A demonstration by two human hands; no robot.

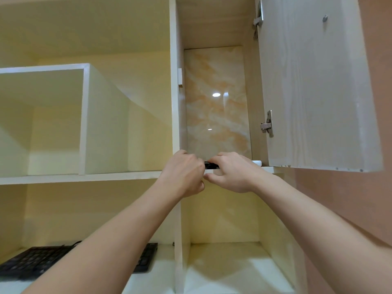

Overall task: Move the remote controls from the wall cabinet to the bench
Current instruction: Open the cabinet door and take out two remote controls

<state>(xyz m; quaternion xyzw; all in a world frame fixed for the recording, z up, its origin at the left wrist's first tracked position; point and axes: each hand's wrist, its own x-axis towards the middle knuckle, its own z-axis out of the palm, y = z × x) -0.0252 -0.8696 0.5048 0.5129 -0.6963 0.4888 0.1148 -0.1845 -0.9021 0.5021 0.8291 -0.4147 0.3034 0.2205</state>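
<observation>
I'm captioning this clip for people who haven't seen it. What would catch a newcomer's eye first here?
First, the two hands meeting at the front edge of the open wall cabinet: the left hand and right hand close around a dark remote control, mostly hidden between them. Behind them gleams a glossy marble-patterned back panel, with the cabinet door swung open to the right. A black keyboard lies lower left.

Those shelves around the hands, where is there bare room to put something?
Bare: the lower-right cubby floor and the open shelf left of the divider. Crowded: the cabinet ledge, where the left hand and right hand meet over a dark remote, and the keyboard shelf.
</observation>
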